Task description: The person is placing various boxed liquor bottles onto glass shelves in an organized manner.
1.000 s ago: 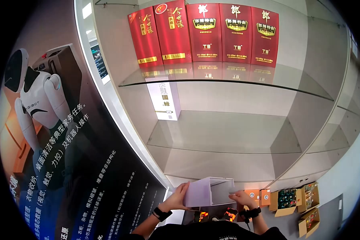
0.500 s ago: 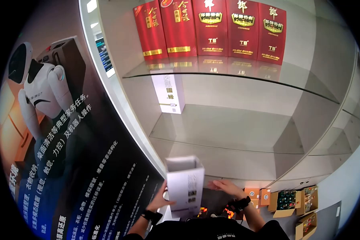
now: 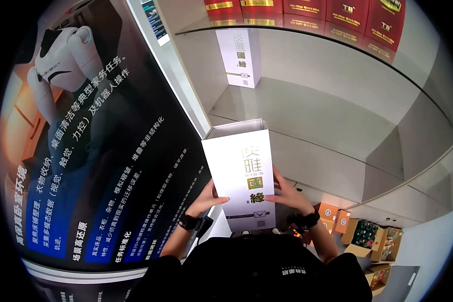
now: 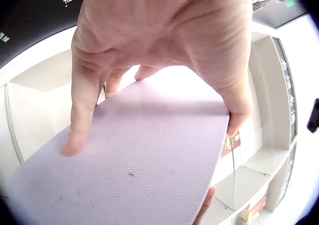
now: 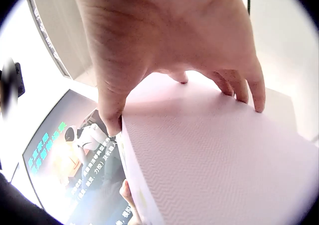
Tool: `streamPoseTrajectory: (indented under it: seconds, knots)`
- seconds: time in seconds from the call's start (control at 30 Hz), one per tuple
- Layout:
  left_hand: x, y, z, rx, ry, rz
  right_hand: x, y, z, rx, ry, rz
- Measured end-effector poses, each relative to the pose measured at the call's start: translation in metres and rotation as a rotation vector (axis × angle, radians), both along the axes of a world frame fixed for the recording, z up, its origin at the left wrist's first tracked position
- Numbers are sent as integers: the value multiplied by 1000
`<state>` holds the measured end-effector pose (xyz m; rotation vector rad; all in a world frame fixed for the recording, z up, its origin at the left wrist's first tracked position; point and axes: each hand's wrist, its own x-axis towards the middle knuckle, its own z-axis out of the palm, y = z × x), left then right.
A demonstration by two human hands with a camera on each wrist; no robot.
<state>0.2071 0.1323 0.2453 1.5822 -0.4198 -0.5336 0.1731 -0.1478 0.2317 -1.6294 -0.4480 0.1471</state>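
White box upright, gripped from both sides

The step in hand looks like steadying and squaring up the box. It is held close before the person, in front of the shelving, its lettered front turned toward the head camera. The left hand is partly spread, fingers against one pale side and thumb hooked over the edge onto the front. The right hand mirrors it on the opposite side, thumb over the lower lettering. No other thing shows in either grip.

As a judgement, the next move calls for even pressure from both sides, so that the tall box neither tips nor twists.

On the lower glass shelf, a matching box stands at the left end. Above, the upper glass shelf carries red boxes; its front edge could catch the box if raised too high. A large banner likely limits elbow room on the left. Orange boxes and cardboard cartons sit low at the right, seemingly out of the way.
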Motion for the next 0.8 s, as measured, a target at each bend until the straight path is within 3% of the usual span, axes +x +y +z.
streamPoseTrajectory:
  seconds: [0.27, 0.47, 0.8]
  knots:
    - [0, -5, -9, 68, 49, -39, -13, -3, -15, 59, 142, -13]
    - [30, -29, 9, 48, -44, -117, 3, -24, 2, 40, 75, -39]
    - [123, -94, 88, 113, -504, -64, 84, -69, 66, -169, -442, -265]
